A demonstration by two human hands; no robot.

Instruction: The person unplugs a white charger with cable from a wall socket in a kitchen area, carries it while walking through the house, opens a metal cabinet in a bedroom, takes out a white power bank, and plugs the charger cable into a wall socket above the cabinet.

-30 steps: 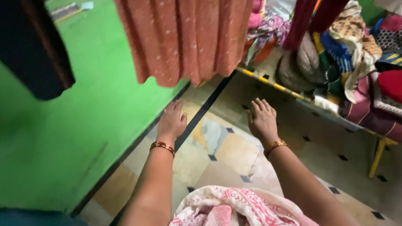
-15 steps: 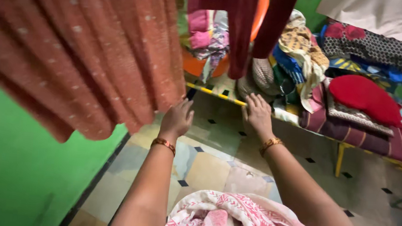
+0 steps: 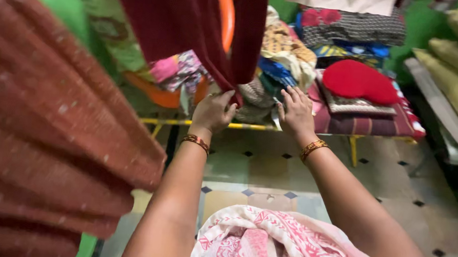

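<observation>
The way ahead is crowded by the dark red hanging cloth and the piled clothes on the bed. The left side is blocked by a rust curtain. Open room is left over the tiled floor.

You are stretching both bare arms forward, a bangle on each wrist. Your left hand is pinching its fingers closed, knuckles up. Just right of that hand, your right hand is reaching palm-down with fingers spread.
</observation>
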